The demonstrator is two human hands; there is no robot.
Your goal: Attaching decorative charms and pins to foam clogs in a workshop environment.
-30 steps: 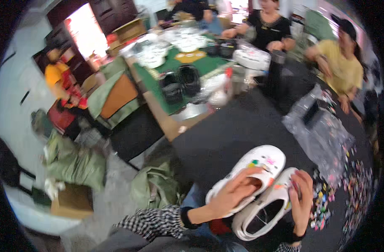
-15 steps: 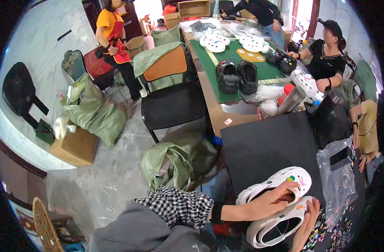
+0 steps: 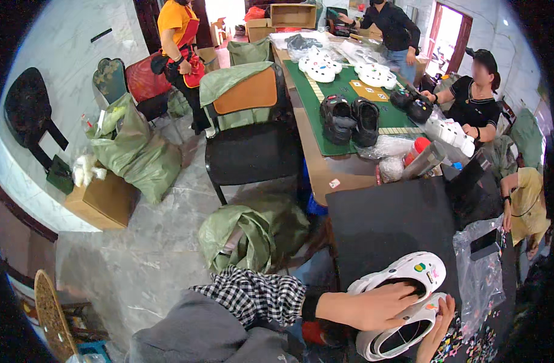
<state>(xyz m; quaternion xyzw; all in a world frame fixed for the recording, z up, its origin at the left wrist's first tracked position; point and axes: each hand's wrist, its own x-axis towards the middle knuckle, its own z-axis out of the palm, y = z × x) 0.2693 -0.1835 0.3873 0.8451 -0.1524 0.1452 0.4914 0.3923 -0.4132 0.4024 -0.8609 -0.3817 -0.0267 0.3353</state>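
White clogs [image 3: 405, 267] look light, springy — hold by rims [image 3: 377, 345]; left hand [image 3: 374, 307] across both, right hand [image 3: 440, 328] against one — clamping unclear

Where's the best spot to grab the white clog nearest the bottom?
Probably the heel rim of the near white clog, coming from the lower left, thumb inside the opening, fingers outside. The heel points that way, uncovered, while the left hand and right hand lie along its sides.

White clogs [image 3: 400, 267], black-and-white checked sleeve [image 3: 259, 297], green mat [image 3: 389, 115], trinkets [image 3: 471, 346] apparently multicoloured.
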